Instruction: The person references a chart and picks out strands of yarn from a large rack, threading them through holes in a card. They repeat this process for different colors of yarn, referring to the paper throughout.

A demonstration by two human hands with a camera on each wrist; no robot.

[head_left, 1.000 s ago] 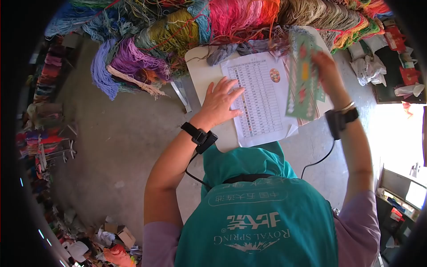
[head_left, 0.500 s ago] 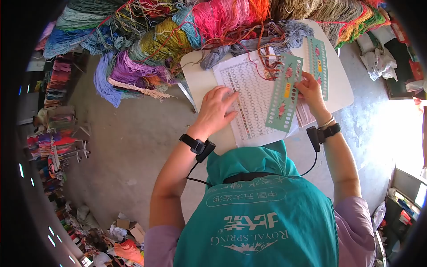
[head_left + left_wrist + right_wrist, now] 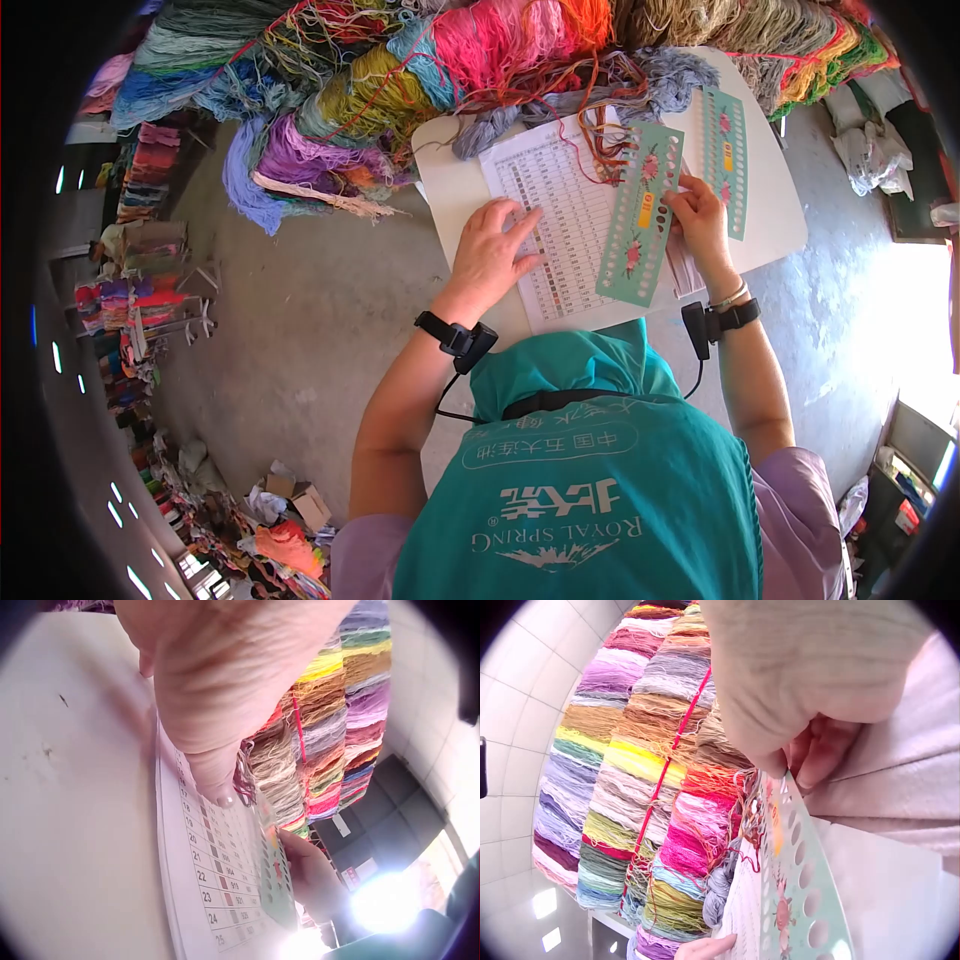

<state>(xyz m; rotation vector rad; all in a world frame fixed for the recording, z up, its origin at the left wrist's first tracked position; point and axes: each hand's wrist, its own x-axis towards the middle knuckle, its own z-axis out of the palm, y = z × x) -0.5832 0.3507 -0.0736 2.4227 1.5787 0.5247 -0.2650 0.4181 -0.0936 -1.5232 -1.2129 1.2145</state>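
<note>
My left hand [image 3: 487, 255] lies on a printed sheet [image 3: 572, 235] with a numbered colour chart, its fingers relaxed and the thumb apart. In the left wrist view the thumb's tip is at the chart's rows. My right hand [image 3: 703, 225] pinches the right edge of a green thread card [image 3: 625, 250] printed with flowers and punched with holes along both long sides. Reddish-brown threads [image 3: 608, 150] hang at the card's upper left holes. The card stands tilted over the sheet's right side. A second green card [image 3: 735, 195] lies to the right of this hand.
The white board [image 3: 765, 230] bears the papers and cards. Grey-blue yarn [image 3: 680, 78] lies on its far edge, where a thick row of coloured skeins [image 3: 500, 45] hangs. Beneath the right hand is a pale striped stack [image 3: 685, 270].
The right hand brought a green card leftward over the sheet, leaving a second card on the board at right. During the last half second the hands have barely moved; the head view shifted slightly.
</note>
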